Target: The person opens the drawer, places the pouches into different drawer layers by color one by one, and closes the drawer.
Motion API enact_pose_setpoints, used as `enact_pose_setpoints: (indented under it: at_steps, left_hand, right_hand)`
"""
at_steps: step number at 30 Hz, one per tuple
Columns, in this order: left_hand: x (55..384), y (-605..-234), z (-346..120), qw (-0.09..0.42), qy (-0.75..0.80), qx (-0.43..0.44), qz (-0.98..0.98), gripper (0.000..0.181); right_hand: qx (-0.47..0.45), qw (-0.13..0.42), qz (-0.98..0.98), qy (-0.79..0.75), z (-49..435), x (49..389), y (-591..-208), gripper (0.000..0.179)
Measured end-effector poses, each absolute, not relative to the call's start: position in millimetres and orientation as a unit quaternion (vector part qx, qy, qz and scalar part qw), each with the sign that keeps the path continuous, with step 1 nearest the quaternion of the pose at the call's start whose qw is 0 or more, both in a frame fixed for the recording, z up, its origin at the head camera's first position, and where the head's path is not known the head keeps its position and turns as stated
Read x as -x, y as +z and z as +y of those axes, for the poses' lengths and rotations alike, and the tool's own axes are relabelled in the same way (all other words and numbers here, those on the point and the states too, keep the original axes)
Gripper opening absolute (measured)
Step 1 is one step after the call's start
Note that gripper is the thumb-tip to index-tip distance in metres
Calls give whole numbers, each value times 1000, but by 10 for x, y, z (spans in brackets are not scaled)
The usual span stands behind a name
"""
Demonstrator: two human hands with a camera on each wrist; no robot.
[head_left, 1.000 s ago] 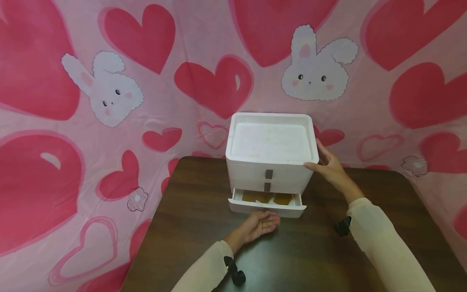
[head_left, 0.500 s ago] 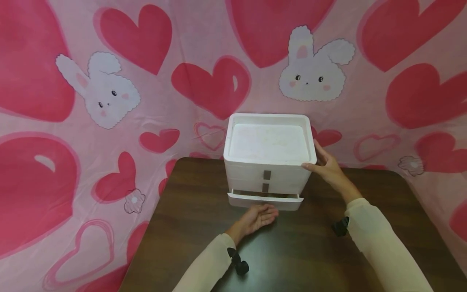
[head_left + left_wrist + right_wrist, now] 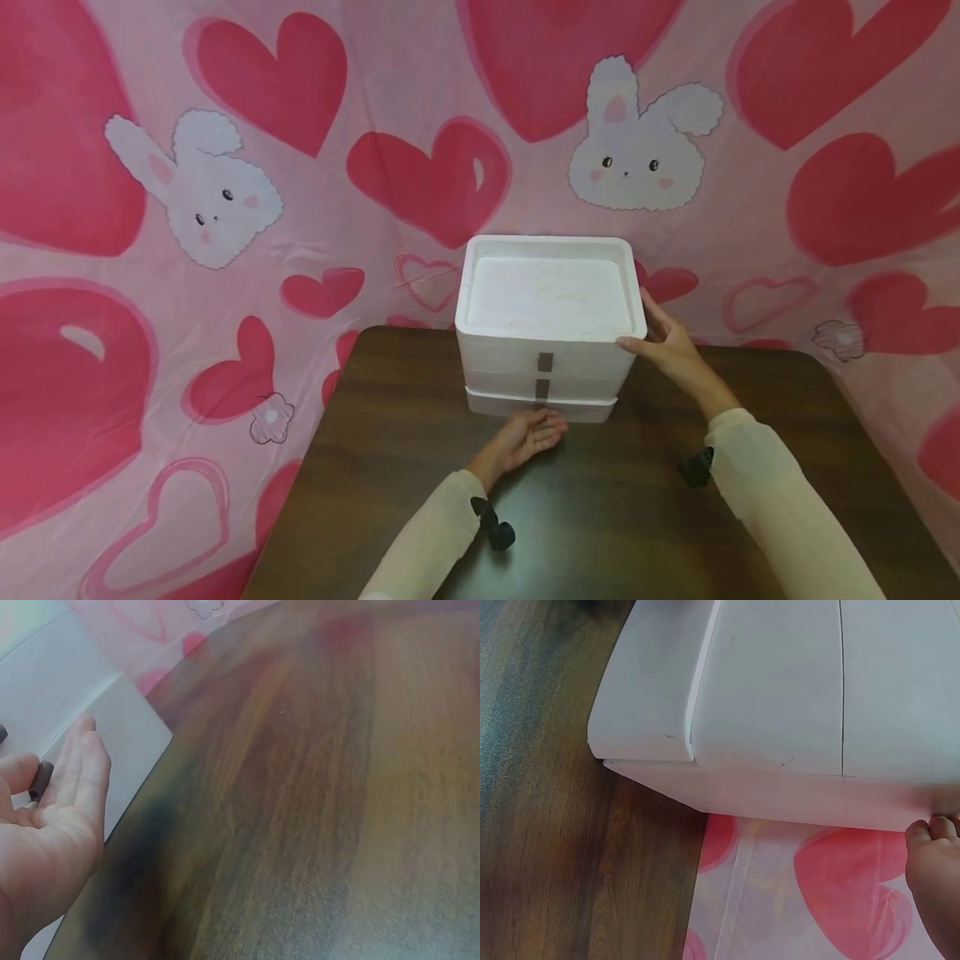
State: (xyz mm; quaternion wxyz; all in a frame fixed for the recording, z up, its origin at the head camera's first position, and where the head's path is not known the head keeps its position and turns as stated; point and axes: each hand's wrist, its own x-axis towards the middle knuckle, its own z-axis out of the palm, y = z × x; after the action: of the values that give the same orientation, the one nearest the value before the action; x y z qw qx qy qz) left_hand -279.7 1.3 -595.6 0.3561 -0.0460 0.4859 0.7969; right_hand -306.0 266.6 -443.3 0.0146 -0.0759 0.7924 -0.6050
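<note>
A small white drawer cabinet [image 3: 547, 292] with a tray-like top stands at the back of the table. Its bottom drawer [image 3: 491, 405] lies flush or nearly so under the drawers above. Palm up and fingers extended, my left hand [image 3: 522, 440] touches that drawer's front near the middle. In the left wrist view, the left fingers [image 3: 90, 772] lie against the white front, beside a grey handle tab [image 3: 41, 781]. My right hand [image 3: 675, 350] holds the cabinet's upper right corner, thumb on the front edge and fingers along the side. The right wrist view shows the cabinet's side [image 3: 780, 795].
The dark wooden table [image 3: 630, 517] has rounded back corners. Behind it hangs a pink cloth [image 3: 420, 83] with hearts and rabbit faces. Two grey tabs mark the upper drawer fronts. A black wrist device [image 3: 492, 525] sits on the left sleeve, another [image 3: 697, 468] on the right.
The bottom drawer has slid back into the cabinet, hiding the brownish-yellow items seen inside it. My left hand has moved forward with it; the right hand keeps its hold on the corner.
</note>
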Motion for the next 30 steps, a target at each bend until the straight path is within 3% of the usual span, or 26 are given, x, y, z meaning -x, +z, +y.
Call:
enact_pose_setpoints:
  at_steps: [30]
  left_hand:
    - [2742,-5977,-21,377,790,42,482,48]
  right_hand:
    - [66,30,801,-594,2683,3056,-4433,95]
